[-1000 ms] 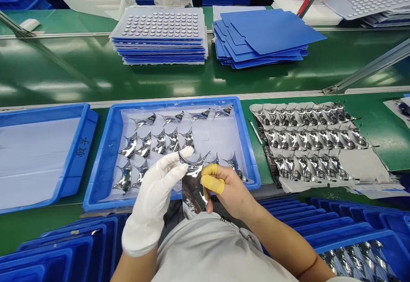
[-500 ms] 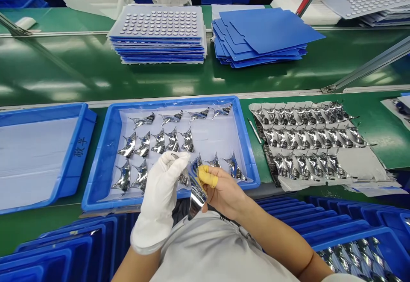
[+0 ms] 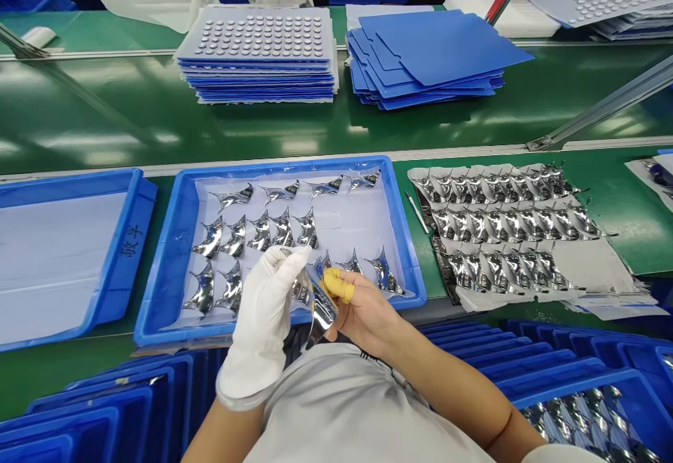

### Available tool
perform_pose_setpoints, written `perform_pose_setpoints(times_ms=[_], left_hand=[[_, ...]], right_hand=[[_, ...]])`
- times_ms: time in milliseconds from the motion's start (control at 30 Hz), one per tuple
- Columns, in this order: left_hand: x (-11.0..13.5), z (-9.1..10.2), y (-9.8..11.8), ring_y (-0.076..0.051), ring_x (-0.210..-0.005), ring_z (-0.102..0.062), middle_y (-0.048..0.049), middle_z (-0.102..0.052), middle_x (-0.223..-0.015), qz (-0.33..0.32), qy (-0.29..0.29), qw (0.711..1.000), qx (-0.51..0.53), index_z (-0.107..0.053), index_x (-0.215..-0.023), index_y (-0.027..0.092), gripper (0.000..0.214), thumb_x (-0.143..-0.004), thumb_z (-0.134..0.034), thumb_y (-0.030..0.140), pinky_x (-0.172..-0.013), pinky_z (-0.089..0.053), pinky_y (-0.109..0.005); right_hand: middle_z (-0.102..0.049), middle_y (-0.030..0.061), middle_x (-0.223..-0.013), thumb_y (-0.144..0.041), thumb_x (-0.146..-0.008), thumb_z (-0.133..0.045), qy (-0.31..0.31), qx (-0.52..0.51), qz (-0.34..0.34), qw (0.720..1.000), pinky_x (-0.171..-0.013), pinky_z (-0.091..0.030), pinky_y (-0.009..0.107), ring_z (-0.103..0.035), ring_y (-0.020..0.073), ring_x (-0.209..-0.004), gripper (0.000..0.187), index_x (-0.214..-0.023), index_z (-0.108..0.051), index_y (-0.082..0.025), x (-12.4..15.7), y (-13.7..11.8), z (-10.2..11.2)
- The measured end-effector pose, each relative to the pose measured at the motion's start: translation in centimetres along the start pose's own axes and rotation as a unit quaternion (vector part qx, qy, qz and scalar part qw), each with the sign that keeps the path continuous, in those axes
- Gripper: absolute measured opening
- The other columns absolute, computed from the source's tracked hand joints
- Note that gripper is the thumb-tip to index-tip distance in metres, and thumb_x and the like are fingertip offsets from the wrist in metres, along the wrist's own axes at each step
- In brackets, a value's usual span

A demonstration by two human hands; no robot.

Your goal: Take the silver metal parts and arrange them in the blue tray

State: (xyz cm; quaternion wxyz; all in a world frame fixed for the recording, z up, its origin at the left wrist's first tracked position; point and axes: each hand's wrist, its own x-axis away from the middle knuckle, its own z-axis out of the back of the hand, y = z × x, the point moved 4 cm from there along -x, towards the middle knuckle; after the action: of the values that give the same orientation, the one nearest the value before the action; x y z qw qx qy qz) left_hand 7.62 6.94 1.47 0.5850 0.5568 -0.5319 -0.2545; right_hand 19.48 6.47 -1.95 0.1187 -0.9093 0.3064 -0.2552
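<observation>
Silver foil catches the light between the hands: we see one curved piece [image 3: 322, 312] held just above the near edge of a blue tray [image 3: 294, 163]. The right hand [image 3: 365, 309] pinches it firmly, with yellow finger cots [image 3: 336, 285] covering two fingertips. The white-gloved left hand [image 3: 261, 309] rests its fingers against the piece's upper edge, though we cannot tell whether it truly grips. We judge the thin foil the main worry: too hard a pinch could crease it, and the bare skin of the right palm could smear it. If it slipped, its sharp points could snag the glove or scratch the foil pieces [image 3: 210, 240] lying in rows in the tray just below.
</observation>
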Motion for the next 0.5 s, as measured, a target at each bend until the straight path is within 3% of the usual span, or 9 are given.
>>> perform_pose_setpoints(times_ms=[133,333,500], left_hand=[[-0.1,0.0,0.2,-0.011,-0.083,-0.062,0.0009,-0.071,-0.092,0.006,-0.002,1.000,0.012,-0.074,-0.089,0.019,0.018,-0.078,-0.079,0.033,-0.077,-0.049,-0.021],[-0.1,-0.2,0.8,-0.021,-0.100,-0.067,-0.0061,-0.073,-0.115,0.028,-0.076,0.996,0.027,-0.074,-0.113,0.021,0.031,-0.083,-0.073,0.029,-0.090,-0.053,-0.030],[0.2,-0.7,1.2,-0.029,-0.106,-0.068,-0.0084,-0.076,-0.108,0.043,-0.057,0.997,0.015,-0.076,-0.108,0.022,0.034,-0.077,-0.077,0.036,-0.089,-0.057,-0.038]], right_hand=[[-0.056,-0.0071,-0.057,-0.044,-0.074,-0.083,0.007,0.021,0.021,1.000,-0.040,-0.050,0.021,-0.060,0.0103,-0.040,0.041,-0.069,-0.055,-0.015,0.2,-0.3,-0.4],[-0.057,-0.0070,-0.050,-0.041,-0.082,-0.074,0.023,0.148,0.118,0.982,-0.044,-0.044,0.018,-0.056,0.0078,-0.038,0.030,-0.073,-0.057,-0.018,1.3,-1.4,-1.3],[-0.055,-0.0074,-0.049,-0.038,-0.085,-0.070,0.022,0.180,0.126,0.975,-0.045,-0.044,0.019,-0.057,0.0083,-0.040,0.028,-0.072,-0.057,-0.018,1.5,-1.7,-1.5]])
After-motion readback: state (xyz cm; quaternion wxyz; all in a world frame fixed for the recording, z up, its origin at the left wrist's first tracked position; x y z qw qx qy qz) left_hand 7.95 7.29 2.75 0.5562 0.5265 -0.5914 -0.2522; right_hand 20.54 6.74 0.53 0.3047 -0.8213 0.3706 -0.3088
